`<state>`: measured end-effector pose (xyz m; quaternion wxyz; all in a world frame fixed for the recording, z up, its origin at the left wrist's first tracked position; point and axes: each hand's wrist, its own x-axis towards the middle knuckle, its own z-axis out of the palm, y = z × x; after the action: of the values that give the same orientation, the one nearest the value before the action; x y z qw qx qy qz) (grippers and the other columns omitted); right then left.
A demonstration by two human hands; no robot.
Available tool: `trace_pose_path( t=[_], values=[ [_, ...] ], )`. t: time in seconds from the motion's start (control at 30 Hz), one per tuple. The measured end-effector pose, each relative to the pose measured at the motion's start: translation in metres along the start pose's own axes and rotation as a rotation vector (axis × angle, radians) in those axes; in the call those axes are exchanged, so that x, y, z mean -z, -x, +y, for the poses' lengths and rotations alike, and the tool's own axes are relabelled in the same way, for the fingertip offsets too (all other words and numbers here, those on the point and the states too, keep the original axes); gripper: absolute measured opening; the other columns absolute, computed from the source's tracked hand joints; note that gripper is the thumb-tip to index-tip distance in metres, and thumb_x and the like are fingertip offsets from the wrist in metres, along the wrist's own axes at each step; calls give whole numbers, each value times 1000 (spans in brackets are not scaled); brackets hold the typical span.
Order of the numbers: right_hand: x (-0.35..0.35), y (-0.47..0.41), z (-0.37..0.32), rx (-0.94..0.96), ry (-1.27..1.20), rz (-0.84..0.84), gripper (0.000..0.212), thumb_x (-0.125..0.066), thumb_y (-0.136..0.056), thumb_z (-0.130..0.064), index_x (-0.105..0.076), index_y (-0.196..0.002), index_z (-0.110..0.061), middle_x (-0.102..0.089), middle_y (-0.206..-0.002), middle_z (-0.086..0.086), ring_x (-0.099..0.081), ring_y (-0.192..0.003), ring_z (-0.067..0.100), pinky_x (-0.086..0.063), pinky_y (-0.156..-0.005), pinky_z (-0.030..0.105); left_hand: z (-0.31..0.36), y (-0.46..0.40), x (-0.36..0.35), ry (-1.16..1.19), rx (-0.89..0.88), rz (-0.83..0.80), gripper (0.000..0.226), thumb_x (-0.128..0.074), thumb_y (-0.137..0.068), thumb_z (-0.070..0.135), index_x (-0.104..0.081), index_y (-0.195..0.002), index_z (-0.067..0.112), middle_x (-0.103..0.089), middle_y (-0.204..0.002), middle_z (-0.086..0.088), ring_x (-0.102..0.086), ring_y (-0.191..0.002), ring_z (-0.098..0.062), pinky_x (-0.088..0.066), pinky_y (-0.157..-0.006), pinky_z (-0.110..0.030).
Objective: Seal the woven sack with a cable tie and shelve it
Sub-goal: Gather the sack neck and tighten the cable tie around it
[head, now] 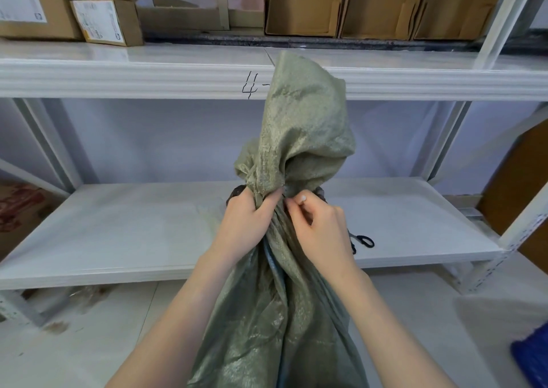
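Before the shelf [148, 239], crinkled grey-green woven sack [296, 138], left hand [249, 224] clenching neck, right hand [318, 227] fingers pinching there.

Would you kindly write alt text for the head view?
Two bare hands gather the neck of a green woven sack: the left hand grips it while the right hand pinches at the bunched spot. Scissors lie on the white shelf behind.

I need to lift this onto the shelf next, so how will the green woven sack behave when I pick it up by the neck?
Probably floppy: the woven sack creases and slumps above where the left hand bunches its neck. It hangs in long folds below, so the load likely sags low and swings. The glossy weave may slip, so hold tight beside the right hand.
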<state>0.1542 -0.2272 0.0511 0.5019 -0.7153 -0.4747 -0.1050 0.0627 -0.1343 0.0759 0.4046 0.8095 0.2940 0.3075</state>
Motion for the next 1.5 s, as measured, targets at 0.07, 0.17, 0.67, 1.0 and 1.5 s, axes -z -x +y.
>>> trace_pose_path(
  t=[0.07, 0.17, 0.67, 1.0, 1.5],
  values=[
    [-1, 1, 0, 2, 17, 9, 23, -53, -93, -15, -46, -71, -15, -32, -44, -5, -37, -45, 6, -19, -49, 25, -1, 2, -3, 84, 27, -54, 26, -43, -92, 46, -57, -103, 26, -61, -95, 10, -56, -102, -17, -39, -82, -31],
    [0, 3, -2, 35, 27, 17, 15, -51, -93, -14, -49, -78, -12, -24, -43, -7, -35, -43, 5, -16, -51, 23, 2, 3, -4, 137, 33, -121, 20, -39, -94, 45, -51, -106, 34, -55, -101, 16, -49, -102, -8, -33, -85, -27],
    [5, -2, 1, 217, 33, -16, 22, -59, -86, -28, -63, -75, -10, -59, -72, -1, -47, -60, 11, -44, -55, 32, -11, -2, 10, -498, -213, -175, 49, 6, -76, 52, -26, -113, 45, -56, -126, -6, -44, -119, -28, -32, -92, -40],
    [9, 0, -11, 376, 42, 13, 19, -65, -84, -17, -68, -69, -5, -60, -82, 5, -52, -64, 16, -47, -54, 34, -9, -5, 10, -569, -217, -87, 34, -10, -72, 59, -39, -78, 43, -49, -95, -1, -38, -91, -25, -29, -76, -33],
    [11, -3, -14, 350, 173, -319, 35, -44, -88, -37, -65, -101, -13, -64, -87, -8, -50, -88, 9, -47, -74, 32, 12, -4, 27, -663, -65, -131, 33, -56, -79, 35, -33, -60, 20, -43, -64, 1, -48, -72, -29, -31, -60, -32]
  ],
)
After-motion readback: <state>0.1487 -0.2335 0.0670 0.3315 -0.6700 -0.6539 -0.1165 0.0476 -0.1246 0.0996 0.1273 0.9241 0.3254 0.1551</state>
